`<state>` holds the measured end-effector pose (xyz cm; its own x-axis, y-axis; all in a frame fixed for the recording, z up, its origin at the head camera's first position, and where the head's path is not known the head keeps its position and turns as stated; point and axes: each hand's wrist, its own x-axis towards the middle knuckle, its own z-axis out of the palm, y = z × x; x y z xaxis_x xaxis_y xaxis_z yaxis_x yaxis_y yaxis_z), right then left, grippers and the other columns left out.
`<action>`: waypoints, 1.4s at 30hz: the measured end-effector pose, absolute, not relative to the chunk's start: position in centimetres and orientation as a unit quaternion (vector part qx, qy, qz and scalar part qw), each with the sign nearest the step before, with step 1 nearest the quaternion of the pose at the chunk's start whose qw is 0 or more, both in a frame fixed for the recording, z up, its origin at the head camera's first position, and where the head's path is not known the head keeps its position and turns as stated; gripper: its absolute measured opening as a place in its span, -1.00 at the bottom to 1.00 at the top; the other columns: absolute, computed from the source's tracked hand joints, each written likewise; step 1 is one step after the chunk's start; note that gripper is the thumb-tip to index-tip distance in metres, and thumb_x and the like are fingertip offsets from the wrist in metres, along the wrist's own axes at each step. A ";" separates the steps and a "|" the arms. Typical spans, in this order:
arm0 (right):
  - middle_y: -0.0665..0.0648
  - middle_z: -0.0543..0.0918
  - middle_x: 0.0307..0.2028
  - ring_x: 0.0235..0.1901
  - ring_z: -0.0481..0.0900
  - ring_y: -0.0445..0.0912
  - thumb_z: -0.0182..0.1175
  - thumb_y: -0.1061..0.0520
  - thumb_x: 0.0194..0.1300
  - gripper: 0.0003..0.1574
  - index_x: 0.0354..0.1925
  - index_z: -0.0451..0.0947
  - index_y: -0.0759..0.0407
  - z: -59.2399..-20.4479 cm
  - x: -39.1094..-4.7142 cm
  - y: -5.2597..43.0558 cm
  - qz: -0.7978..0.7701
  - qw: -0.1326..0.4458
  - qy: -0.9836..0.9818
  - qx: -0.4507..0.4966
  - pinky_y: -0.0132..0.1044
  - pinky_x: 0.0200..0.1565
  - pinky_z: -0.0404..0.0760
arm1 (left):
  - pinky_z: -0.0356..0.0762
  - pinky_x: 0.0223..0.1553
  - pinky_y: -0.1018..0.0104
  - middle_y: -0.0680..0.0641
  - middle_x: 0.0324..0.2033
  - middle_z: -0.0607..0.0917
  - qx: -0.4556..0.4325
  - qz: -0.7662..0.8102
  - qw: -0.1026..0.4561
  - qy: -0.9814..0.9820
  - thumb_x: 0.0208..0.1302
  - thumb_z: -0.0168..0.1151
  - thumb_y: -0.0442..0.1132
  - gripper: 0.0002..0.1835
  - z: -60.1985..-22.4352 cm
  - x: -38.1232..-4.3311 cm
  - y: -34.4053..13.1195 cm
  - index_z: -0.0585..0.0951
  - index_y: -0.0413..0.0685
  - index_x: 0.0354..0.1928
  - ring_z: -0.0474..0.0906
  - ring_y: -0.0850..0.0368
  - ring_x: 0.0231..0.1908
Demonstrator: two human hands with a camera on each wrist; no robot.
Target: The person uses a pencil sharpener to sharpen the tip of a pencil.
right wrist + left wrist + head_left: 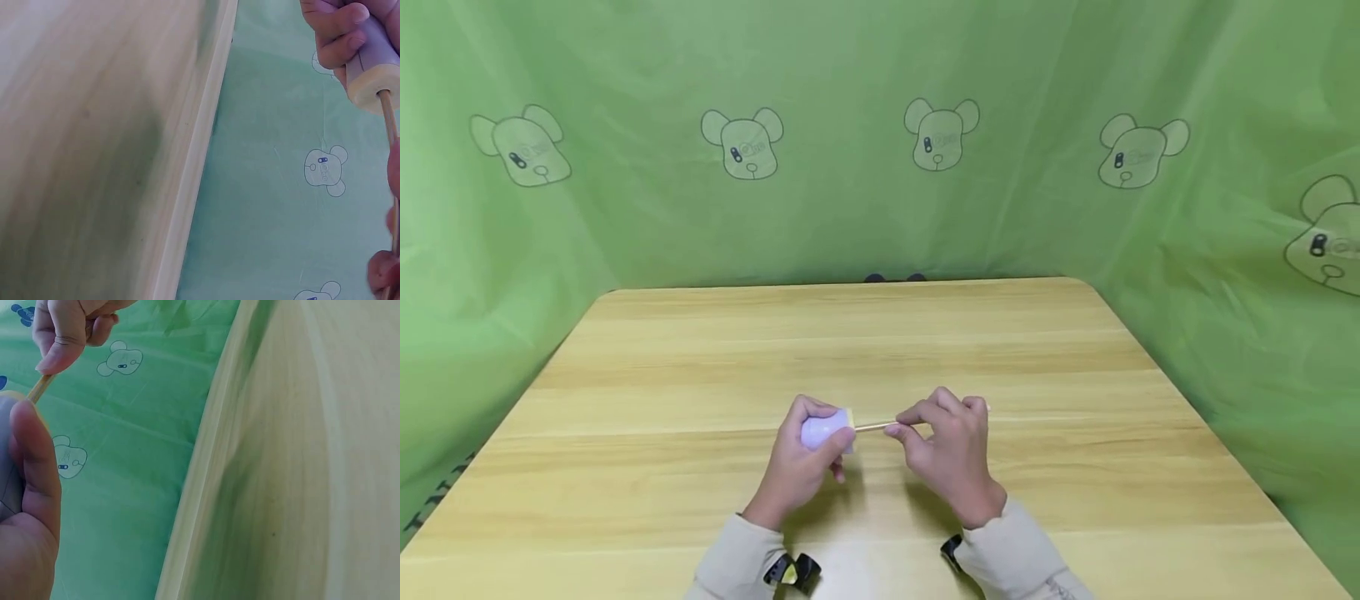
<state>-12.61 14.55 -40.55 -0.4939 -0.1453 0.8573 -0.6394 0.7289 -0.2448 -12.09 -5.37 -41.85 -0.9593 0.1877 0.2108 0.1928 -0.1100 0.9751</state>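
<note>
My left hand [796,471] grips a lilac, rounded pencil sharpener [820,430] with a cream-coloured end. A thin golden-brown pencil [874,426] runs into that end; the right wrist view shows it in a round hole [379,93]. Thumb and fingers of my right hand [953,450] pinch the pencil a short way from the sharpener. Both things are held above the table. The pencil's inner tip is hidden inside the sharpener, and my right hand covers much of its length.
A light wood-grain table [700,358] lies under both hands. Green cloth [850,217] printed with bear heads hangs behind it and along both sides. Dark straps with small fittings [793,572] show at the cuffs of the pale sleeves [1026,550].
</note>
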 end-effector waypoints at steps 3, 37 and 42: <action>-0.09 0.44 -0.68 -0.72 0.32 -0.26 0.58 -0.02 -0.28 -0.67 -0.63 0.62 0.06 -40.6 -12.5 14.7 0.239 0.415 -0.851 0.215 -0.39 -0.57 0.19 | 0.61 -0.70 0.00 -0.27 -0.17 0.45 -0.151 -0.722 0.004 -0.675 0.23 0.27 -0.44 -0.68 -41.8 -12.1 -5.5 0.34 -0.30 -0.09 0.48 0.07 -0.61; -0.21 0.42 -0.68 -0.71 0.23 -0.43 0.41 -0.12 0.00 -0.70 -0.66 0.58 -0.05 -41.1 -11.8 14.8 0.246 0.282 -0.895 0.241 -0.58 -0.75 0.18 | 0.64 -0.68 0.13 -0.32 -0.08 0.46 -0.208 -0.666 -0.006 -0.716 0.17 0.36 -0.37 -0.66 -42.0 -11.7 -6.4 0.40 -0.30 -0.14 0.53 -0.06 -0.54; -0.04 0.62 -0.48 -0.58 0.49 -0.20 0.53 -0.21 -0.17 -0.56 -0.57 0.60 0.04 -40.8 -12.4 14.7 0.239 0.305 -0.900 0.200 -0.32 -0.46 0.48 | 0.64 -0.68 0.13 -0.29 -0.08 0.51 -0.191 -0.670 0.017 -0.717 0.13 0.40 -0.37 -0.67 -42.1 -12.2 -6.1 0.45 -0.24 -0.15 0.52 0.02 -0.51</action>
